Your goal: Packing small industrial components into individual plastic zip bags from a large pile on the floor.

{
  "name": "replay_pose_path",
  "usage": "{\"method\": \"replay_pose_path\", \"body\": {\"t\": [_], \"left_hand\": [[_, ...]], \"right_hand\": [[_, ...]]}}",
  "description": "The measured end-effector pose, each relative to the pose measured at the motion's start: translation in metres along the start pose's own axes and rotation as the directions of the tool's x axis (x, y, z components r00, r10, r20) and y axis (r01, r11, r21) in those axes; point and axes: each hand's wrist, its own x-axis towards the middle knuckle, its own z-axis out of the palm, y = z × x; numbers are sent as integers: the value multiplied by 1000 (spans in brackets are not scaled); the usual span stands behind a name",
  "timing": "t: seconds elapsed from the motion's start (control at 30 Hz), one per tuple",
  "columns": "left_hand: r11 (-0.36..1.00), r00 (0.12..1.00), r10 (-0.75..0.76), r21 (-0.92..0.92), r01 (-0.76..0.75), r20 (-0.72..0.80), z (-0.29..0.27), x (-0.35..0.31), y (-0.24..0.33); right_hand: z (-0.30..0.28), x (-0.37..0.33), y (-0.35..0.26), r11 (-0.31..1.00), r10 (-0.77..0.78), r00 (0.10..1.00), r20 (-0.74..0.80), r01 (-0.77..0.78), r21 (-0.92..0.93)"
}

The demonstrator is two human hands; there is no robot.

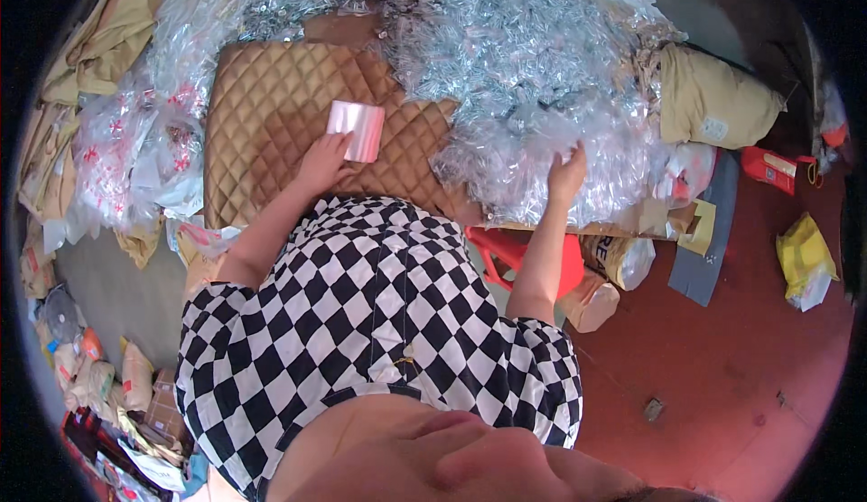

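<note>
A small stack of flat, glossy pink-and-white plastic pieces (pixel 361 132) lies over the brown quilted mat (pixel 262 96). My left hand (pixel 325 161) has its fingers closed at the near left edge of this stack. Farther right, my right hand (pixel 567 175) reaches over a heap of crinkled clear plastic pieces (pixel 515 163), fingers apart and pointing away from me. No piece can be made out in that hand, though the shiny plastic behind it is hard to read.
A larger silvery heap (pixel 524 32) covers the far side of the table. Clear plastic with red snowflakes (pixel 126 154) lies to the left. A tan sack (pixel 718 96) sits at the right, a red chair (pixel 551 263) below the table edge, and a yellow bag (pixel 806 258) on the floor.
</note>
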Motion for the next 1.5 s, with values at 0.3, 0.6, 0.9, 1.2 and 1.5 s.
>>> {"method": "replay_pose_path", "body": {"t": [0.3,0.6,0.9,1.2,1.5], "left_hand": [[988,974,-153,49,147,169,14,-12,-30],[906,918,-356,-176,385,175,-29,-33,-62],[581,666,-705,-736,346,-244,-96,-76,-80],[560,644,-742,-701,441,-188,-70,-97,-84],[363,599,-795,-711,602,102,-76,-95,-67]], "right_hand": [[136,16,-75,722,-406,771,492,600,-344],[155,14,-45,1000,0,801,599,-15,19],[218,-10,-251,696,-87,523,848,-577,427],[431,-16,-304,985,-121,388,914,158,63],[436,-17,-291,895,-86,468,879,424,-138]]}}
